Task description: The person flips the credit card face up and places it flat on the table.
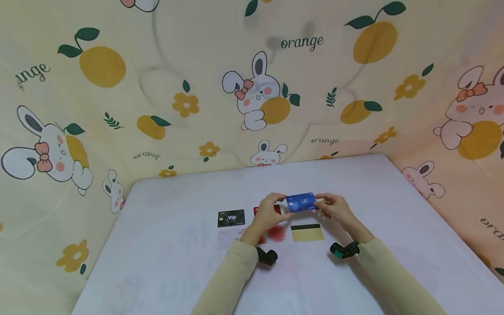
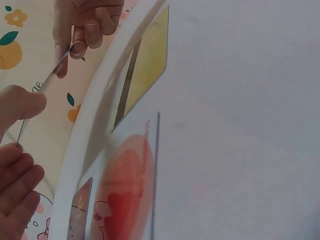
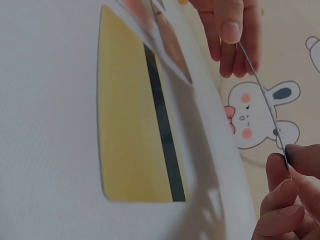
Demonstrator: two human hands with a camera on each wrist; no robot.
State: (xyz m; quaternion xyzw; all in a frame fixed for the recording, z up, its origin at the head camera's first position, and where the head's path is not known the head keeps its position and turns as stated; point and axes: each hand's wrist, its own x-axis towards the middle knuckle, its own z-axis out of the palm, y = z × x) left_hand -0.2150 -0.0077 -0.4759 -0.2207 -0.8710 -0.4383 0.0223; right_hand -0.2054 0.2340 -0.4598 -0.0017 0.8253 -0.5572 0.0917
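A blue VIP card [image 1: 301, 202] is held up above the table between both hands, its printed face toward the head camera. My left hand [image 1: 270, 213] pinches its left end between thumb and fingers; my right hand [image 1: 335, 209] pinches the right end. In both wrist views the card [image 2: 50, 75] appears nearly edge-on. Below it lies a gold card [image 1: 307, 233] with a dark stripe. Left of that, a card with a red round print [image 1: 276, 233] lies flat. A red card [image 1: 278, 209] behind the left hand is partly hidden by it.
Farther left on the white table [image 1: 157, 245] lie a black Vip card [image 1: 231, 218] and a pale pink card [image 1: 230, 235] just in front of it. A cloth printed with rabbits and oranges [image 1: 212, 52] hangs behind and around the table. Each wrist wears a small black camera [image 1: 267, 256].
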